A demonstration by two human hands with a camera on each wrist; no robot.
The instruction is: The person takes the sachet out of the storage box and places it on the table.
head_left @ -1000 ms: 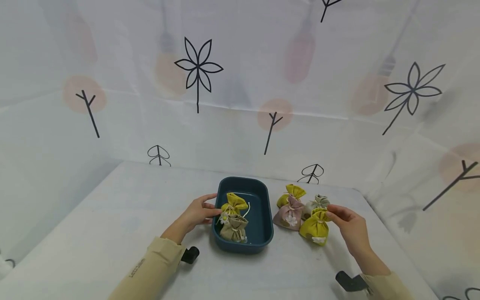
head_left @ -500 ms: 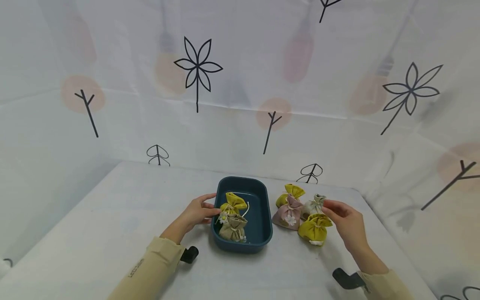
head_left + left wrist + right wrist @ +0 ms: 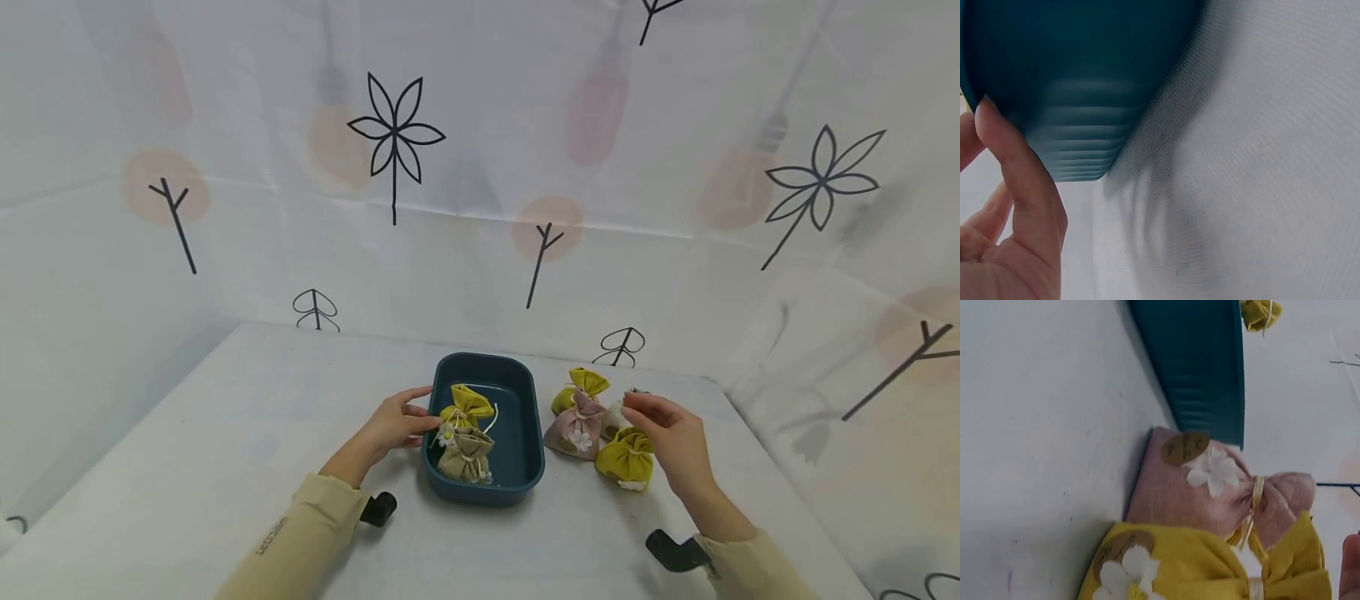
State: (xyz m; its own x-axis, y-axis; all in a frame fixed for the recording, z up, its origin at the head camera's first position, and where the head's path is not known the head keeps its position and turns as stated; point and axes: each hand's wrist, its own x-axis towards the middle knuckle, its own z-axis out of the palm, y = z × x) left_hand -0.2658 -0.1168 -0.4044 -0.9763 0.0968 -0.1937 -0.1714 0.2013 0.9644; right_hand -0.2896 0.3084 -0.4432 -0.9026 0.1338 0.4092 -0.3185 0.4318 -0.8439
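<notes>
Here — left grip [image 3: 397, 426] on tub rim [image 3: 480, 492]

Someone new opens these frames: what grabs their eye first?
Probably the dark teal tray in the middle of the table, a yellow pouch and a beige pouch along its left side, the left hand at its rim. Next, the cluster to its right: two yellow pouches, a pink pouch and a pale pouch partly hidden by the right hand. Then the black line flowers on the white backdrop.
</notes>
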